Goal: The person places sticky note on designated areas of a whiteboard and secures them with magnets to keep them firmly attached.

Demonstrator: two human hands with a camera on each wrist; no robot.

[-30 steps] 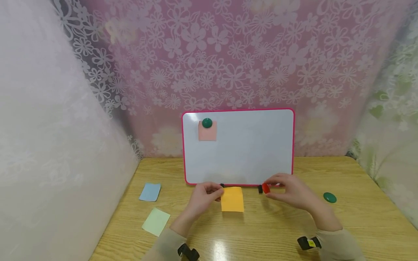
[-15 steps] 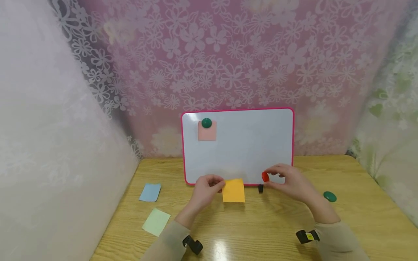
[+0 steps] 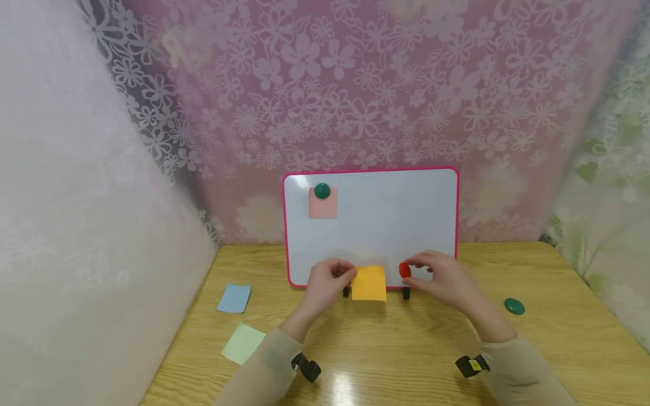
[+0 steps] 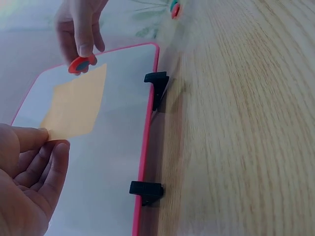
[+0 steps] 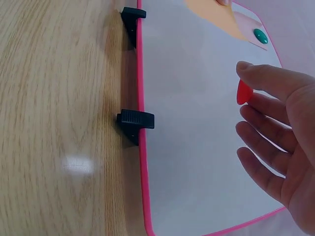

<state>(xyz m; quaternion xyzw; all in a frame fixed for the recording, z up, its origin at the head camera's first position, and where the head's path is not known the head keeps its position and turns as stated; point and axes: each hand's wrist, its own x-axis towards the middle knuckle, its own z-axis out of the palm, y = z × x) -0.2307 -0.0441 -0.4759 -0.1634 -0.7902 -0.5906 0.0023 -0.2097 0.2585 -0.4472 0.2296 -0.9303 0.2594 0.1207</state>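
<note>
My left hand [image 3: 327, 283] pinches an orange sticky note [image 3: 369, 283] by its upper left corner, in front of the lower middle of a whiteboard [image 3: 406, 220] with a pink rim. To the right of the note, my right hand [image 3: 447, 280] holds a round red magnet [image 3: 404, 270] between thumb and index finger, its other fingers loosely spread in the right wrist view. In the left wrist view the magnet's dark back [image 4: 81, 65] shows close to the note's far edge. High on the board's left side, a green magnet [image 3: 322, 190] sits over a pink sticky note [image 3: 323, 210].
Black clip feet [image 5: 137, 119] hold the board's lower edge on the wooden table [image 3: 406, 361]. A blue sticky note [image 3: 235, 298] and a pale green one [image 3: 243, 343] lie at the left. Another green magnet [image 3: 514, 306] lies at the right. Patterned curtains [image 3: 355, 84] surround the table.
The left hand has raised the orange note from table level to the board's lower part, moving slightly right. The right hand has lifted the red magnet and brought it left, nearer the note.
</note>
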